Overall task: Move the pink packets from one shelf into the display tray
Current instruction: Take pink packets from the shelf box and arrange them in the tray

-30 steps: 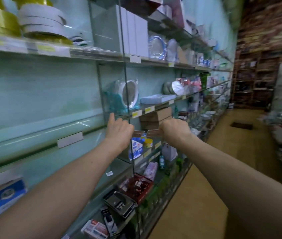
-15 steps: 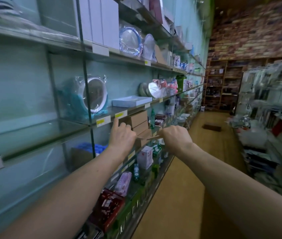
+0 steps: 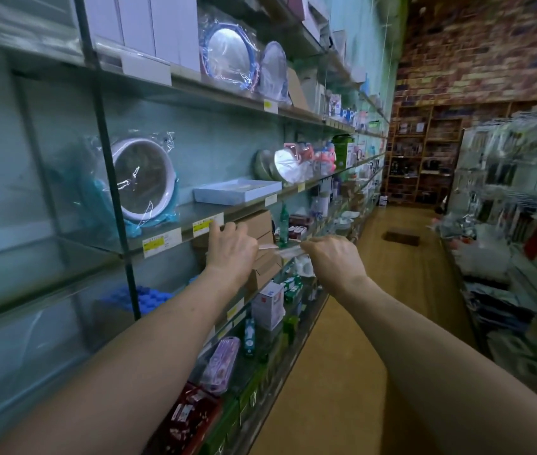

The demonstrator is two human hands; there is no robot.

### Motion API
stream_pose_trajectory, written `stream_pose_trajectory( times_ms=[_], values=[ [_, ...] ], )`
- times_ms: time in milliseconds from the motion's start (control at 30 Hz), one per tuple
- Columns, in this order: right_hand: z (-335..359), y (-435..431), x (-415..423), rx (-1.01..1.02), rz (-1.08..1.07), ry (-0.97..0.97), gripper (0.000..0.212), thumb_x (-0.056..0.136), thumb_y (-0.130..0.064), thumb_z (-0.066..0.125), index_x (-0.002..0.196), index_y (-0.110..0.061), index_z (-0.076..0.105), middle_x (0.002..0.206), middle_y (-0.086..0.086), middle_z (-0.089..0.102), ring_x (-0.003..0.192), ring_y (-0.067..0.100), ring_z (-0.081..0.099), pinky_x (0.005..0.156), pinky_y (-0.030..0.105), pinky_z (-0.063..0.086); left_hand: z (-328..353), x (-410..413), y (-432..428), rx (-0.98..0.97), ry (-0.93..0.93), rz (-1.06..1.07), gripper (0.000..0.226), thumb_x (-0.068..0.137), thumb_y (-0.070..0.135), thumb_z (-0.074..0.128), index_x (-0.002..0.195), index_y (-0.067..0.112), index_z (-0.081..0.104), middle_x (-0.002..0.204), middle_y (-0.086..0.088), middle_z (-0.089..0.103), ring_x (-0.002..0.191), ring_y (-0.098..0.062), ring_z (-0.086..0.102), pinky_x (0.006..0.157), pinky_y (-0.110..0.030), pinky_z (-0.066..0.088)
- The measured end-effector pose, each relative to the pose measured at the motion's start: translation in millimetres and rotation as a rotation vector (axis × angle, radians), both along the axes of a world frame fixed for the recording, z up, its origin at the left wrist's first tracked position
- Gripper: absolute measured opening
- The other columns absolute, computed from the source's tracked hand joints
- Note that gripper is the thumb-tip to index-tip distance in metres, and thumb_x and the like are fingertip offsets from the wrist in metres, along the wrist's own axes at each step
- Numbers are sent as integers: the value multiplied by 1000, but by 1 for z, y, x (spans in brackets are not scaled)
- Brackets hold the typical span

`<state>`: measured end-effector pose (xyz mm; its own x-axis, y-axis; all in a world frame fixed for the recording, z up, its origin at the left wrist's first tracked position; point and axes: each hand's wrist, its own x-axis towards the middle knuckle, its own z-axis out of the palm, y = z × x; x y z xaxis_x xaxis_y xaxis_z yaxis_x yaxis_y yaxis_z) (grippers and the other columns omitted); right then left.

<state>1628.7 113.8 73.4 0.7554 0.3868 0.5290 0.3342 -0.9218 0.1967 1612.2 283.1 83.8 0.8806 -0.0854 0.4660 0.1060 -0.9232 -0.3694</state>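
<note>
Pinching packet [image 3: 282,250]: left hand [image 3: 231,254], right hand [image 3: 334,257].

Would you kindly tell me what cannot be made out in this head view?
In the head view:
the thin pale strip pinched by the right hand is edge-on and blurred, so whether it is a pink packet is unclear;
the left hand hides its own fingertips behind its back;
the price labels have print too small to read;
the right-side racks are motion-blurred.

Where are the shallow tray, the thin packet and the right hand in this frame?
shallow tray [image 3: 224,197], head view, on its near side wall.
thin packet [image 3: 285,250], head view, on its bare middle stretch.
right hand [image 3: 334,257], head view, on the back of the hand.
</note>
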Motion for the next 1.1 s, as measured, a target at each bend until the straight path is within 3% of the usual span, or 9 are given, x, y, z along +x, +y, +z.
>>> stream_pose_trajectory(
  times_ms=[233,533,667,767,967,1100],
  values=[
    [-2,-16,74,24,42,-39,32,89,-5,52,116,-17,62,111,2,68,105,23,62,93,34,45,5,54,-24,18,0,60,21,86,14,62,106,20,66,113,-6,54,113,-27,48,106,-52,26],
    [30,-56,169,12,145,-100,12,90,-11,55,97,-18,62,98,1,68,92,23,62,76,30,42,33,126,-70,37,-45,147,28,86,9,57,109,22,64,116,-6,53,115,-27,48,106,-51,23],
    [43,-74,200,7,200,-158,21,88,-3,50,97,-16,63,99,2,68,92,24,62,69,28,32,43,153,-88,45,-73,201,30,86,6,54,109,23,64,117,-5,51,114,-27,46,107,-50,20],
    [49,-84,221,20,249,-162,24,87,0,51,99,-15,64,100,2,69,93,24,62,75,30,43,47,169,-94,46,-101,232,31,86,4,52,108,23,65,115,-6,51,113,-27,46,107,-50,20],
    [56,-87,269,74,344,-209,29,89,-1,49,106,-18,64,102,1,70,92,22,64,84,31,46,60,193,-99,67,-119,305,34,81,0,52,105,21,65,110,-5,51,109,-27,48,106,-47,21],
    [62,-81,293,61,383,-253,31,83,1,50,103,-18,64,95,-1,68,87,23,61,72,28,39,68,215,-98,106,-126,335,33,80,1,55,103,22,63,109,-4,51,107,-26,49,106,-44,23]
  ],
)
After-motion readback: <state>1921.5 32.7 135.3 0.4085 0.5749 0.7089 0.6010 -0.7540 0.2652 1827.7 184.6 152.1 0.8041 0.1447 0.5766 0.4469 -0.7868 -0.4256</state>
